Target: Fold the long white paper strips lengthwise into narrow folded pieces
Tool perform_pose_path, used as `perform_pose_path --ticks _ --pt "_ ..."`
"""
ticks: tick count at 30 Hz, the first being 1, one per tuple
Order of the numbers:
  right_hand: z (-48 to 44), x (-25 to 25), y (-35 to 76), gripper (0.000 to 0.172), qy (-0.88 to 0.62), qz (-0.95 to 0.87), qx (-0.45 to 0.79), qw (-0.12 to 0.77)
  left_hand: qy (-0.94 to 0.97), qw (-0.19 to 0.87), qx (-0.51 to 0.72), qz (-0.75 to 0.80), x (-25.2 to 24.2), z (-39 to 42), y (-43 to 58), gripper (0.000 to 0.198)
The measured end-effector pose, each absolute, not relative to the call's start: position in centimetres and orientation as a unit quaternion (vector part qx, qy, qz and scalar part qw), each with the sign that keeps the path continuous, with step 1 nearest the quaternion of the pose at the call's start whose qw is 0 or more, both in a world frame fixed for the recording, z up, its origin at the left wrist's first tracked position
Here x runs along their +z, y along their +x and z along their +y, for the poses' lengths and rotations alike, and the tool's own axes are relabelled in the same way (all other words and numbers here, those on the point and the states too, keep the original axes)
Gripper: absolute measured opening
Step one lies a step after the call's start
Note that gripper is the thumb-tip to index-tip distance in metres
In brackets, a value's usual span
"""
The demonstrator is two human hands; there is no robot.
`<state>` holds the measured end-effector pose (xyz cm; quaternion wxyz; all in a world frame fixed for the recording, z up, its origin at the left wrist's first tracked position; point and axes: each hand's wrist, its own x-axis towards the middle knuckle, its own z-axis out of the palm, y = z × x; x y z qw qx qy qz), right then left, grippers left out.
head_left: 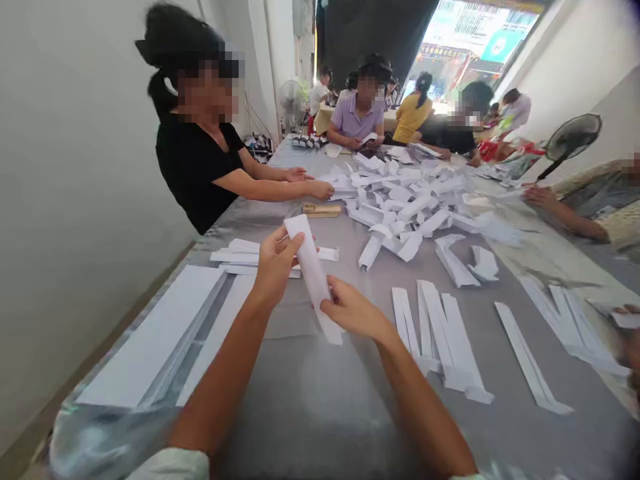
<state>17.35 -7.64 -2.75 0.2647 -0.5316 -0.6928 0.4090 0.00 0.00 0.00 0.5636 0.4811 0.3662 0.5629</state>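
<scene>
Over grey tablecloth, left hand, right hand holding paper strip, partly hidden

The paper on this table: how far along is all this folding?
Looks done: a big heap of folded paper pieces mid-table. In hand: a paper strip held by the left hand and right hand. Seemingly left: flat white sheets lying nearby, and loose strips beside the hands.
</scene>
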Motion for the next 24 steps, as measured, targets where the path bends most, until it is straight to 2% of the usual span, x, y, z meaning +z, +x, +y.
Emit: perform_pose_path --ticks 3,5,9,15,19,24 --pt "-8.4 -1.9 18.0 0.028 -0.516 -0.654 0.464 0.302 0.508 0.565 0.535 0.369 1.0 -0.8 -0.2 0.047" --pt "-8.9 -0.8 18.2 0.045 -0.508 -0.614 0.482 0.364 0.526 0.569 0.513 0.369 1.8 -1.5 -0.2 0.043" --pt "-9.0 2.2 17.9 0.052 -0.473 -0.564 0.442 0.513 0.570 0.576 0.477 0.342 3.3 -3.6 -0.2 0.037" --pt "-8.9 4.6 17.0 0.039 -0.393 -0.568 0.402 0.601 0.585 0.599 0.453 0.306 4.1 -5.8 -0.3 0.040" --pt "-9.1 4.0 16.8 0.030 -0.371 -0.560 0.403 0.622 0.585 0.594 0.466 0.298 4.2 -6.2 -0.3 0.035" --pt "-8.8 3.5 17.4 0.029 -0.366 -0.551 0.407 0.630 0.592 0.591 0.459 0.300 4.1 -6.0 -0.2 0.032"
